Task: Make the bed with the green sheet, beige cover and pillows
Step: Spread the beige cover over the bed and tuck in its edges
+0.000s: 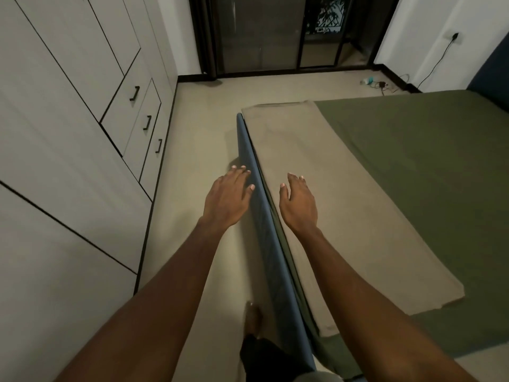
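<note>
Bedroom, foot of bed, both hands empty.
Green sheet (429,172) flat on bed; folded beige cover (325,194) on it. My left hand (227,198) and right hand (298,204) hover, fingers relaxed.

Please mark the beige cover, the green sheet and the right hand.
beige cover (352,205), head view, middle of its flat top
green sheet (440,175), head view, bare stretch beside the cover
right hand (298,205), head view, back of the hand
</note>
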